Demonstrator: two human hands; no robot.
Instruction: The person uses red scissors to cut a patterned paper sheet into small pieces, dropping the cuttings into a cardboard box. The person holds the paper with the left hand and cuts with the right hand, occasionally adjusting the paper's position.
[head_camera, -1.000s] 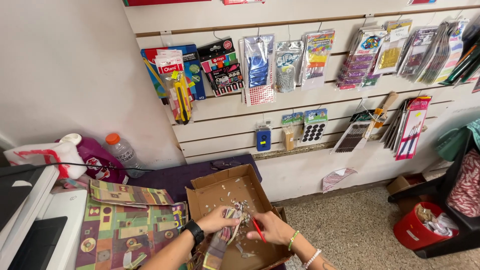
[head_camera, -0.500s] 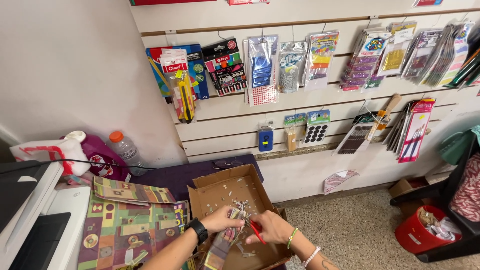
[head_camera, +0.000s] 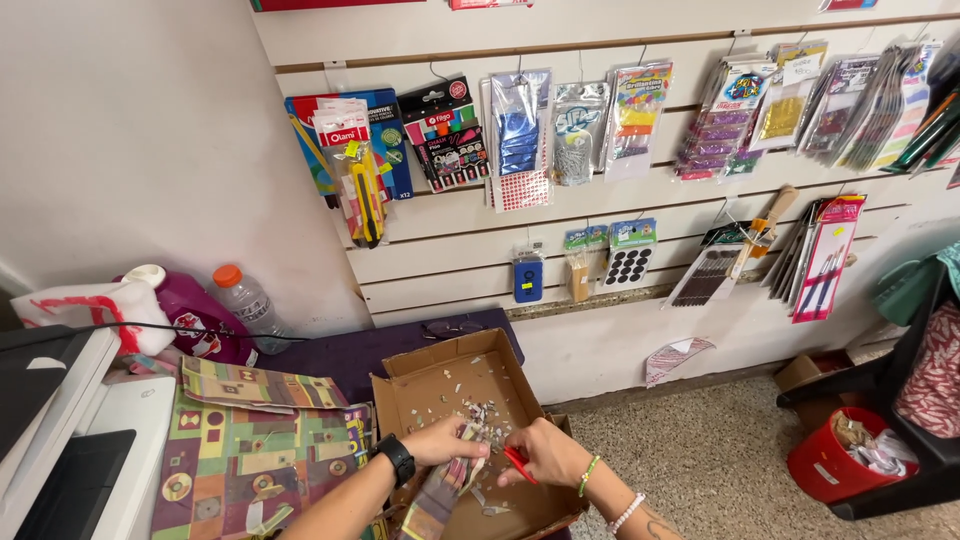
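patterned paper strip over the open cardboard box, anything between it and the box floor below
Nothing visible does. The patterned paper strip, in the left hand beside the right hand with red-handled scissors, hangs over the open cardboard box, which holds only small paper scraps.

White slatwall (head_camera: 450, 255); speckled floor (head_camera: 720, 450)

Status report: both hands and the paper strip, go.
Left hand grips patterned paper strip. Right hand holds red scissors at it, over cardboard box of scraps. Nothing blocking.
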